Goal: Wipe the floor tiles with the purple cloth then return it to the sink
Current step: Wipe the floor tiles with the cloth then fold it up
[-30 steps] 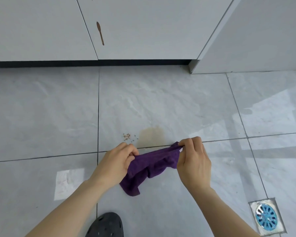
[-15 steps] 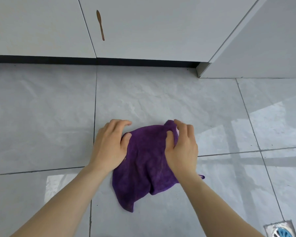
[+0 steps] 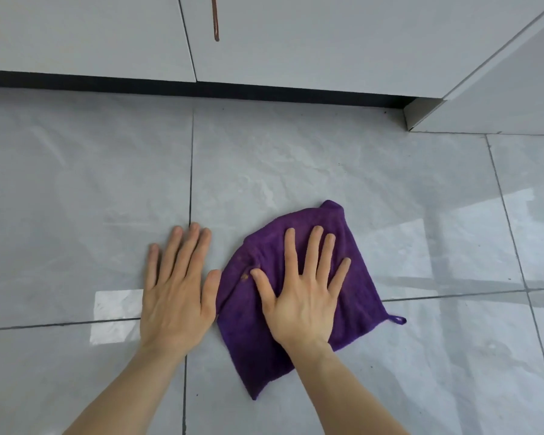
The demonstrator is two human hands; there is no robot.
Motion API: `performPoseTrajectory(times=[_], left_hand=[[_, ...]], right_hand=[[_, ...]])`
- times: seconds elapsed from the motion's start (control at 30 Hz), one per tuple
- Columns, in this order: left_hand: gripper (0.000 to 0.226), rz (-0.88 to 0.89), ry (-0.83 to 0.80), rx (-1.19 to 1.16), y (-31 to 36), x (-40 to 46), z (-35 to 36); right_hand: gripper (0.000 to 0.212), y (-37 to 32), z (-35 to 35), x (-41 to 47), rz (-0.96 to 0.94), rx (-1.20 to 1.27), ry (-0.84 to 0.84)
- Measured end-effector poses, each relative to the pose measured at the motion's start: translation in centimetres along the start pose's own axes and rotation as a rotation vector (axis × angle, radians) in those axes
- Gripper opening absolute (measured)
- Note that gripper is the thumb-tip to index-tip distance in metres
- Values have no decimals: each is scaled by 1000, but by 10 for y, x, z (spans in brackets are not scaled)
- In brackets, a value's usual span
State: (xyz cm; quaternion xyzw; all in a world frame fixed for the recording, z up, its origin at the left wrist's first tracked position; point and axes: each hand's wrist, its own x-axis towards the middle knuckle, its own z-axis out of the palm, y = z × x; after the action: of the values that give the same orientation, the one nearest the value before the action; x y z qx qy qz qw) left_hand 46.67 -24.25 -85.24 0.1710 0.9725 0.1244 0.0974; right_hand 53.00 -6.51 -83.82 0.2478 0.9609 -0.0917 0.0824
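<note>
You've spread the purple cloth [image 3: 299, 296] flat over the spill, right hand [image 3: 302, 296] splayed on it, left hand [image 3: 178, 296] flat, fingers nearly together, on the floor tiles [image 3: 76, 215]: wiping begins.

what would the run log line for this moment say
phase: wiping | right hand: flat on purple cloth | left hand: flat on floor tiles beside cloth | cloth: spread on floor | sink: not in view

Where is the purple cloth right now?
In the head view the purple cloth lies spread on the floor tiles, right of centre, under the flat right hand, with the left hand beside its left edge.
</note>
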Motion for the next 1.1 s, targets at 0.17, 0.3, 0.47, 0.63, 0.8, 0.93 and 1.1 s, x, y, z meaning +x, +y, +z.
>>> performPoseTrajectory(times=[0.17, 0.3, 0.47, 0.63, 0.8, 0.93, 1.1], left_hand=[[65, 6, -4, 5, 1, 0, 0], [66, 6, 1, 8, 0, -1, -1], [67, 3, 18, 3, 1, -1, -1], [68, 0, 14, 6, 2, -2, 0], [67, -4, 29, -10, 2, -2, 1], [67, 2, 40, -3, 1, -1, 2], [66, -1, 49, 7, 2, -1, 3]], right_hand=[[52, 7, 1, 25, -119, 59, 83], [45, 16, 1, 41, -145, 230, 175], [46, 29, -14, 59, -82, 336, 273], [35, 40, -46, 42, 128, 579, 373], [43, 19, -27, -21, -151, 459, 252], [55, 18, 1, -33, -356, 203, 51], [51, 27, 2, -8, -416, 90, 34]])
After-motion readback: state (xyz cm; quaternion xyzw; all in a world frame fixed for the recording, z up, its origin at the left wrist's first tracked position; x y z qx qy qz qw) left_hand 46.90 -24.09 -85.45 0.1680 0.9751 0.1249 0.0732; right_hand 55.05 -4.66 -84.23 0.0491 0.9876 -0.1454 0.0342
